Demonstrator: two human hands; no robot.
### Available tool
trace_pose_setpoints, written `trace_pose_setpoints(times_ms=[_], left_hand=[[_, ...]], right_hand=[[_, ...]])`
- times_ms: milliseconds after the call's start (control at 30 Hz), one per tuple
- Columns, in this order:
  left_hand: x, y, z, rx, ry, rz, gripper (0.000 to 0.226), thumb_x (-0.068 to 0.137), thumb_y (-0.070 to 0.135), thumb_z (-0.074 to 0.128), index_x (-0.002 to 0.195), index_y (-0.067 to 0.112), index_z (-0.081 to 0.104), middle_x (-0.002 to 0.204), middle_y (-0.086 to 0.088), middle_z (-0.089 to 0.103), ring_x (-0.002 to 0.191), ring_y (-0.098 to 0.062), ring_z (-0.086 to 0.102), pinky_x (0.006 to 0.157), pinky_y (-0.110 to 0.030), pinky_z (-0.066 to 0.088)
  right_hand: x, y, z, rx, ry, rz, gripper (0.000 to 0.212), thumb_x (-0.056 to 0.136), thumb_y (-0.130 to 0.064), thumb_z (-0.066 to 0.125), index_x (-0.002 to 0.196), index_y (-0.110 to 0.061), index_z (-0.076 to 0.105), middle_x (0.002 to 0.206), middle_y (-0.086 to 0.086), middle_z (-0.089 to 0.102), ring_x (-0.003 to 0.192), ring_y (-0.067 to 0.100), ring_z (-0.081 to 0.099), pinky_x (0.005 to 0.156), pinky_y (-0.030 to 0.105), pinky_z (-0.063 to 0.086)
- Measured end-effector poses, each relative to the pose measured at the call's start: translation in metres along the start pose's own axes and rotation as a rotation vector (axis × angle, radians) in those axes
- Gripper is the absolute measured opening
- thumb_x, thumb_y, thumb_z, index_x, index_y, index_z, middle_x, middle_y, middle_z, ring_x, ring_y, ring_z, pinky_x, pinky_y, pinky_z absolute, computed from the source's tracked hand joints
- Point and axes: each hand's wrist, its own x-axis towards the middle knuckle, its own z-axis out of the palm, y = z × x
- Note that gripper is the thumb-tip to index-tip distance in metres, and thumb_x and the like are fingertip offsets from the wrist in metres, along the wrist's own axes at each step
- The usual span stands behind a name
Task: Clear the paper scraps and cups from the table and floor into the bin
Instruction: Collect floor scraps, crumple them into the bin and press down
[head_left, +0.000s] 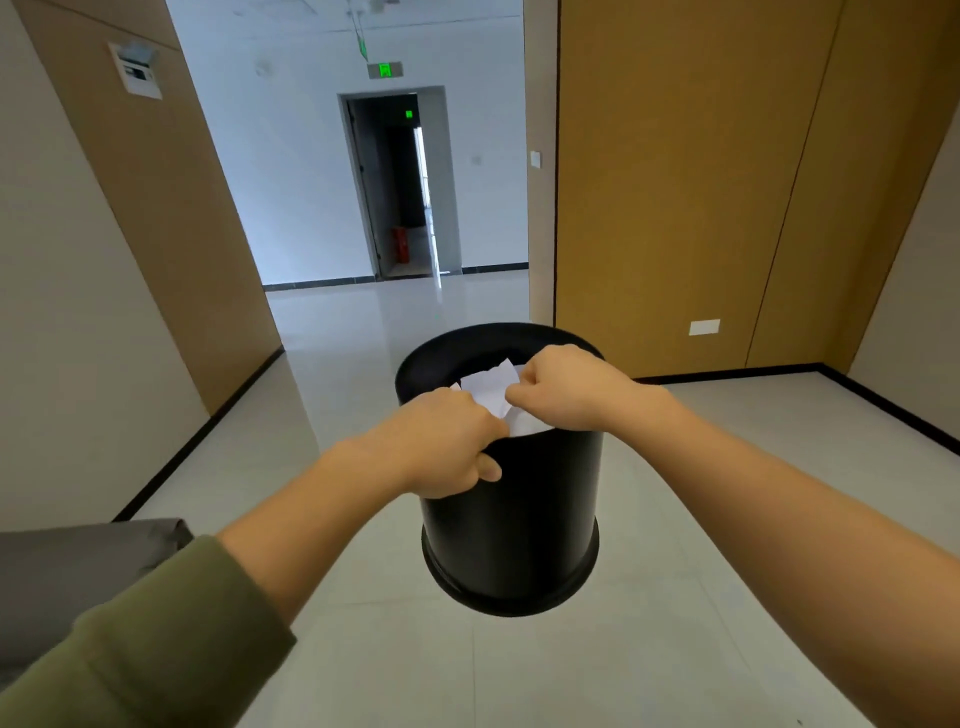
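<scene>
Overhead, green sign (385, 69) blurred; left hand (447, 447), right hand (566, 387) grip bin (519, 519).

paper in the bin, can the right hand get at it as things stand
Probably yes: the right hand grips the rim of the bin right beside the paper, and nothing covers the opening. It would need to let go first.

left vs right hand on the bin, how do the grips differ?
The left hand grips the black bin at its near rim, thumb down the outer wall; the right hand grips the rim farther back, on the right side. The left forearm ends in a green sleeve; the right forearm is bare. Shared: both curl over the rim, either side of the white paper inside.
</scene>
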Motion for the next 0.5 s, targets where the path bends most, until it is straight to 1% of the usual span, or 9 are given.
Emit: trace_pose_setpoints(times_ms=[67,167,300,400,500], left_hand=[[0.051,-0.03,0.009,-0.007,0.001,0.014,0.028,0.094,0.034,0.052,0.114,0.017,0.059,0.06,0.012,0.032,0.06,-0.009,0.035,0.056,-0.021,0.025],[0.123,-0.077,0.026,-0.002,-0.004,0.03,0.028,0.094,0.034,0.052,0.113,0.016,0.059,0.06,0.011,0.032,0.064,-0.011,0.037,0.059,-0.021,0.027],[0.222,-0.148,0.041,-0.026,0.002,0.043,0.028,0.092,0.034,0.054,0.112,0.014,0.059,0.06,0.011,0.032,0.057,-0.01,0.033,0.049,-0.016,0.021],[0.301,-0.203,0.042,0.012,-0.004,0.083,0.028,0.092,0.035,0.054,0.108,0.012,0.058,0.06,0.01,0.033,0.054,-0.008,0.032,0.049,-0.017,0.02],[0.381,-0.256,0.037,0.007,0.005,0.104,0.027,0.093,0.034,0.053,0.11,0.013,0.058,0.061,0.011,0.031,0.056,-0.01,0.032,0.05,-0.017,0.021]], right_hand=[[0.049,0.027,0.002,-0.016,-0.005,0.003,0.037,0.086,-0.022,0.047,0.054,-0.013,0.031,0.051,0.0,0.027,0.047,0.014,0.023,0.047,0.027,0.02],[0.124,0.062,0.012,-0.005,0.017,0.011,0.035,0.086,-0.021,0.048,0.055,-0.012,0.034,0.051,0.001,0.029,0.047,0.014,0.024,0.048,0.027,0.022],[0.233,0.099,0.016,0.03,0.069,0.002,0.036,0.085,-0.021,0.05,0.053,-0.014,0.033,0.051,-0.001,0.032,0.048,0.015,0.028,0.048,0.027,0.024],[0.32,0.126,0.004,0.037,0.09,0.017,0.039,0.084,-0.022,0.051,0.051,-0.015,0.031,0.051,-0.001,0.031,0.049,0.015,0.027,0.048,0.026,0.024],[0.407,0.157,-0.009,0.062,0.112,0.037,0.04,0.084,-0.021,0.051,0.051,-0.015,0.03,0.051,0.0,0.03,0.049,0.015,0.025,0.047,0.027,0.023]])
